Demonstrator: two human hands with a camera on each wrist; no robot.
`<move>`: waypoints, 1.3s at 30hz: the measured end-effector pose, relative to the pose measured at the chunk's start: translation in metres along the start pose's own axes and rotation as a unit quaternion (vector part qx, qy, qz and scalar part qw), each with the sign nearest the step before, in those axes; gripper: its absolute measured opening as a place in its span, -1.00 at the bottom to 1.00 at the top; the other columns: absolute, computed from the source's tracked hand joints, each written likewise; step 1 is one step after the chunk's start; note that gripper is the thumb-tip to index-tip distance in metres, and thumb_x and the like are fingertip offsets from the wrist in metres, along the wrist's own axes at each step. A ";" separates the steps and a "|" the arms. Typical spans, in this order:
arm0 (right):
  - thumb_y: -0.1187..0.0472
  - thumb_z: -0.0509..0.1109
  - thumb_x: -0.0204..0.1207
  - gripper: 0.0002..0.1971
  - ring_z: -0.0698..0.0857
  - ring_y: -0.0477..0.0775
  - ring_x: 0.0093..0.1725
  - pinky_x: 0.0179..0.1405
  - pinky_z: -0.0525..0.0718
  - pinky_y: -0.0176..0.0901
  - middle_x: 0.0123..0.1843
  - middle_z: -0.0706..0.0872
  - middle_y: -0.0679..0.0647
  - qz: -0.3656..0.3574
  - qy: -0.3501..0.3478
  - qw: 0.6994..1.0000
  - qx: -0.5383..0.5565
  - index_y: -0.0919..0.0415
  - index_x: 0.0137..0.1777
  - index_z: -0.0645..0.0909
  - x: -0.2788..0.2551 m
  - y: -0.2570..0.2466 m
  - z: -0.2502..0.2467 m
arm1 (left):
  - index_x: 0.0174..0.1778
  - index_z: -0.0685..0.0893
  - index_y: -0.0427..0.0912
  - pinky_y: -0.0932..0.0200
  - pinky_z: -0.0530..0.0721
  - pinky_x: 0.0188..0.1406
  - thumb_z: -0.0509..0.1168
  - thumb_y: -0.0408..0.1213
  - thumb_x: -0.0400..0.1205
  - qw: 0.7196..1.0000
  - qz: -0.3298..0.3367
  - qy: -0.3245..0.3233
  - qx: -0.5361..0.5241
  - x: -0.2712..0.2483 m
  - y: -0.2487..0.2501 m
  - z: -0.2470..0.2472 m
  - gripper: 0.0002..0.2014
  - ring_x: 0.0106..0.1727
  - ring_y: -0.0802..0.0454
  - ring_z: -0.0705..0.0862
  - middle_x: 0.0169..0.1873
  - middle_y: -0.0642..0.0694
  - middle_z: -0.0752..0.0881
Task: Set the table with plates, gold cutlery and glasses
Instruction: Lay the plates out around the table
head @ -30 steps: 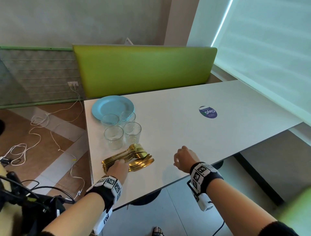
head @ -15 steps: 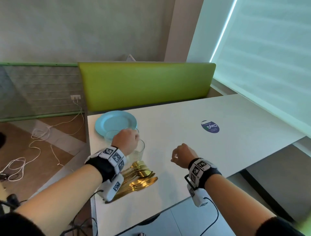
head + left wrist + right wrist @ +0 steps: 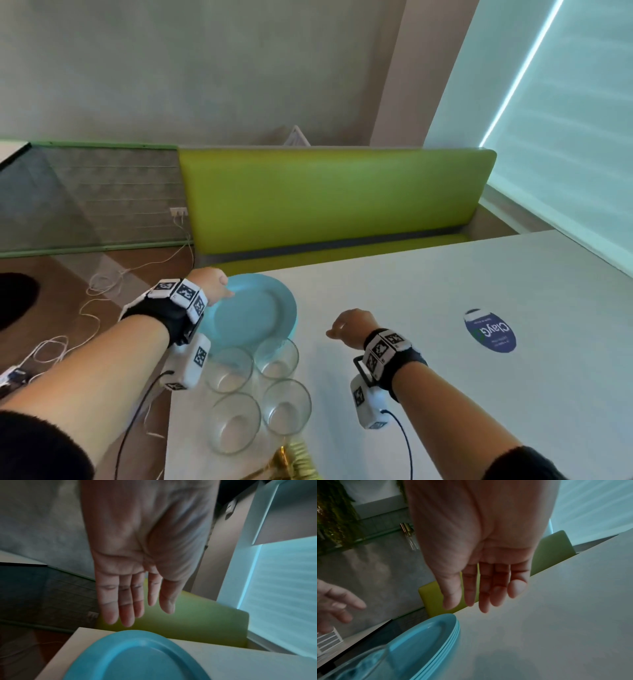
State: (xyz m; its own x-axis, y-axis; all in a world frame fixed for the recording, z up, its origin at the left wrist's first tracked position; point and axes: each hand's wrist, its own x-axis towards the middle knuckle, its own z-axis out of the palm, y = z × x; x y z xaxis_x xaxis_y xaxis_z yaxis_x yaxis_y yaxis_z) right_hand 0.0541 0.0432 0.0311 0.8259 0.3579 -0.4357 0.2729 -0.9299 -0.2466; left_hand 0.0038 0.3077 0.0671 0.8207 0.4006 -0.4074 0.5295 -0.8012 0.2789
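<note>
Beside four clear glasses, stacked pale-blue plates; both hands, left, right, loosely spread, empty.

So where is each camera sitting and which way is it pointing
Head: worn on the head, looking forward and down at the table, plates, four glasses; both forearms, left hand and right hand show.
Left wrist: under the left wrist, looking along the open palm toward the plates and green bench.
Right wrist: under the right wrist, looking along the right palm; the left hand's fingers show too.
Shared: all three see the plates and bench.
</note>
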 end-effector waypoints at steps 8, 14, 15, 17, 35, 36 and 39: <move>-0.04 0.30 0.60 -0.48 0.47 0.13 0.48 0.43 0.44 -0.10 0.49 0.50 0.14 0.016 -0.049 0.992 0.115 0.17 0.49 0.40 0.091 -0.027 0.019 | 0.56 0.24 -0.28 0.16 0.50 0.29 0.25 -0.20 0.64 0.995 -0.077 -0.042 0.055 0.081 -0.044 0.039 -0.41 0.42 -0.13 0.55 0.47 -0.22 0.49; -0.03 0.40 0.52 -0.29 0.51 0.21 0.45 0.42 0.49 0.00 0.48 0.51 0.19 0.023 -0.111 0.978 0.173 0.13 0.60 0.20 0.125 -0.037 0.046 | 0.38 0.41 -0.19 0.17 0.66 -0.18 0.29 -0.19 0.48 0.988 -0.120 -0.097 -0.008 0.113 -0.075 0.068 -0.47 0.07 -0.16 0.69 0.18 -0.21 0.66; 0.00 0.42 0.51 -0.29 0.54 0.21 0.42 0.41 0.52 0.01 0.44 0.54 0.20 0.020 -0.113 0.977 0.181 0.12 0.59 0.21 0.128 -0.037 0.049 | 0.32 0.43 -0.22 0.17 0.67 -0.22 0.31 -0.24 0.49 0.986 -0.133 -0.103 -0.017 0.119 -0.078 0.071 -0.53 0.03 -0.16 0.68 0.15 -0.23 0.67; 0.07 0.45 0.49 -0.29 0.56 0.22 0.39 0.38 0.54 0.01 0.41 0.58 0.22 0.014 -0.112 0.976 0.188 0.12 0.58 0.22 0.133 -0.038 0.054 | 0.23 0.52 -0.31 0.09 0.73 -0.08 0.36 -0.33 0.48 0.981 -0.152 -0.107 -0.051 0.125 -0.083 0.075 -0.60 0.04 -0.18 0.70 0.10 -0.27 0.70; 0.23 0.41 0.51 -0.32 0.64 0.20 0.20 0.06 0.47 -0.23 0.03 0.72 0.22 -0.036 0.158 0.945 0.284 0.10 0.58 0.20 0.041 -0.029 -0.036 | 0.48 0.42 -0.24 -0.11 0.59 0.30 0.45 -0.30 0.50 0.972 -0.006 0.078 -0.222 0.066 -0.010 -0.030 -0.38 0.32 -0.23 0.59 0.37 -0.21 0.57; 0.23 0.40 0.51 -0.33 0.65 0.20 0.15 0.06 0.50 -0.19 -0.04 0.72 0.18 -0.035 0.171 0.941 0.290 0.10 0.58 0.21 0.035 -0.028 -0.043 | 0.46 0.43 -0.27 -0.12 0.58 0.31 0.43 -0.32 0.52 0.967 0.010 0.084 -0.241 0.061 -0.001 -0.038 -0.42 0.32 -0.24 0.59 0.36 -0.23 0.58; 0.24 0.38 0.49 -0.37 0.62 0.14 -0.02 -0.02 0.55 -0.11 -0.17 0.65 0.10 -0.008 0.208 0.923 0.325 0.05 0.56 0.27 -0.006 -0.015 -0.052 | 0.37 0.48 -0.35 -0.21 0.60 0.31 0.39 -0.36 0.55 0.938 0.050 0.070 -0.335 0.028 0.022 -0.048 -0.53 0.27 -0.26 0.63 0.28 -0.28 0.63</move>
State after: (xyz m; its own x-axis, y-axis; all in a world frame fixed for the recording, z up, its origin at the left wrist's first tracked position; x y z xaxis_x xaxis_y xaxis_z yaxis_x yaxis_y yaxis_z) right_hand 0.0711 0.0506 0.0822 0.9790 0.1820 -0.0920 0.0441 -0.6295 -0.7757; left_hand 0.0488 0.3229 0.1039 0.8686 0.4307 -0.2450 0.4262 -0.3974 0.8126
